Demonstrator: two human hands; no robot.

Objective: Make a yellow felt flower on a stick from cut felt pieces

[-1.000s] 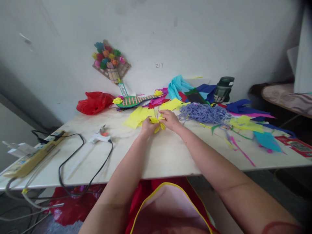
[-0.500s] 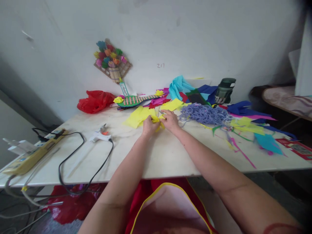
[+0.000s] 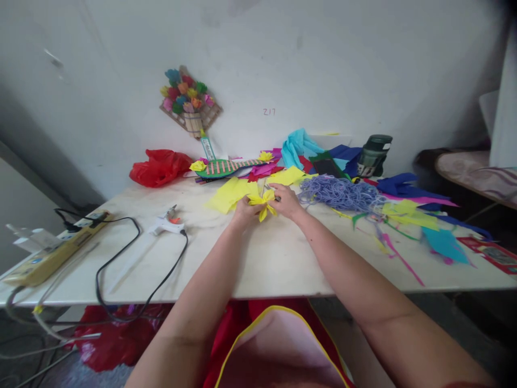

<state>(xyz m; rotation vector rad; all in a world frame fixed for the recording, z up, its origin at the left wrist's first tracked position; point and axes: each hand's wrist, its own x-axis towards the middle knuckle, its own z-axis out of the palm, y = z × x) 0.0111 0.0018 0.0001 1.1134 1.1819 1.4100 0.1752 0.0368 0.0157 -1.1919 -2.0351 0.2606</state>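
Note:
A yellow paper flower [image 3: 263, 203] with spread petals is between my hands, just above the table. My left hand [image 3: 245, 212] pinches it from the left side. At its right edge is my right hand [image 3: 287, 200], fingers curled, with a small dark piece [image 3: 278, 199] showing at them that I cannot make out. A thin pale object [image 3: 264, 188] pokes out just beyond the flower; its kind is unclear. Behind my left hand lies a sheet of yellow crepe paper [image 3: 230, 195], and a smaller yellow sheet [image 3: 288, 175] lies behind my right hand.
A white glue gun [image 3: 166, 225] with a black cord lies left, near a power strip [image 3: 56, 250]. Tangled purple yarn [image 3: 339, 193], coloured paper scraps [image 3: 444, 242] and a dark bottle [image 3: 374, 155] are right. A green decorated craft piece [image 3: 226, 167] and red plastic bag [image 3: 160, 168] stand behind.
The yellow paper was bunched between both hands; now its petals are spread and visible. My hands have moved slightly apart, and the view has shifted a little.

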